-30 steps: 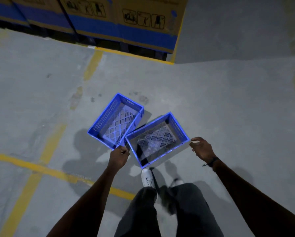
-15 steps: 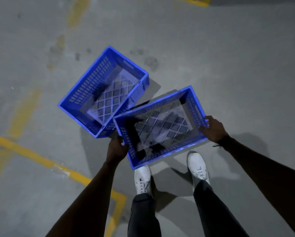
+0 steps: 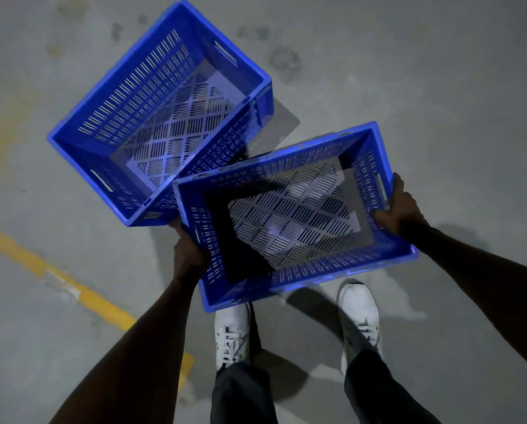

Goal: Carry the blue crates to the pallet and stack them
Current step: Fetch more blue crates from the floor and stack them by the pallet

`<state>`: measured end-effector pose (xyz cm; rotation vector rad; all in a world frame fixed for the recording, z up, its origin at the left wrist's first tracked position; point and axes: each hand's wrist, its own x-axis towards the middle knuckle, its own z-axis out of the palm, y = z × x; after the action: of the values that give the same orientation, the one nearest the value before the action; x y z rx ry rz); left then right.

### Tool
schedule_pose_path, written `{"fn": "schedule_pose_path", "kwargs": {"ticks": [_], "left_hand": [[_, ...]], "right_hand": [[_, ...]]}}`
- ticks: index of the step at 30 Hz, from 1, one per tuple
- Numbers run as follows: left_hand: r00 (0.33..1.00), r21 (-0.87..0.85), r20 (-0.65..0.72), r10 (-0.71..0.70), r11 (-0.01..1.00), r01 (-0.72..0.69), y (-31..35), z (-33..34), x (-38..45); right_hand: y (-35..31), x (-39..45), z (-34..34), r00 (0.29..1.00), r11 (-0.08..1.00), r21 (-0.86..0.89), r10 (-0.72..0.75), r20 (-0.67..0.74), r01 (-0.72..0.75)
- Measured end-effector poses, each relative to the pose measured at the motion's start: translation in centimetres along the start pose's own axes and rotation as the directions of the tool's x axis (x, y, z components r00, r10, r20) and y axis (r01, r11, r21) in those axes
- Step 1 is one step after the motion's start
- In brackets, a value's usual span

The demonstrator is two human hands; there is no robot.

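Both crates have risen closer to us since a second ago. Our right hand [image 3: 401, 209] grips the near crate [image 3: 289, 215] by its end wall; our left hand [image 3: 188, 255] seems to hold the far crate [image 3: 161, 111] too, though its fingers are hidden. No pallet shows on the floor [image 3: 439, 87], so carrying and stacking remain.

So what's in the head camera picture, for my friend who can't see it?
Seen from above, a person holds two empty blue crates: the right hand grips the end of the nearer crate, and the left hand holds where it meets the farther crate. Below are white shoes, a grey floor and a yellow line.
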<state>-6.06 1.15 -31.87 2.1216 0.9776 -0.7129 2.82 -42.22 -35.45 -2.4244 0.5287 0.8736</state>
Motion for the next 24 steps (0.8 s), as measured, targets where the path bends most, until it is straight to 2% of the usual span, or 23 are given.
{"fn": "schedule_pose_path", "kwargs": {"ticks": [7, 11, 20, 24], "left_hand": [[1.0, -0.047, -0.013, 0.025, 0.999, -0.025, 2.7, -2.2, -2.8], [0.997, 0.031, -0.017, 0.074, 0.997, -0.074, 5.0, -5.6, -5.6], [0.96, 0.33, 0.0, 0.28, 0.907, -0.264, 13.6, -19.4, -16.1], [0.895, 0.386, -0.024, 0.446, 0.83, -0.403, 16.9, -27.0, -23.4]], "right_hand": [[-1.8, -1.0, -2.8, 0.996, 0.994, 0.09, 0.061, 0.061, -0.066], [-2.8, -4.1, -6.3, 0.995, 0.993, 0.102, 0.042, 0.091, -0.052], [-7.3, -16.9, -15.9, 0.994, 0.976, 0.218, -0.007, 0.11, -0.017], [-10.6, -22.8, -20.2, 0.991, 0.959, 0.284, -0.054, 0.123, 0.017]]}}
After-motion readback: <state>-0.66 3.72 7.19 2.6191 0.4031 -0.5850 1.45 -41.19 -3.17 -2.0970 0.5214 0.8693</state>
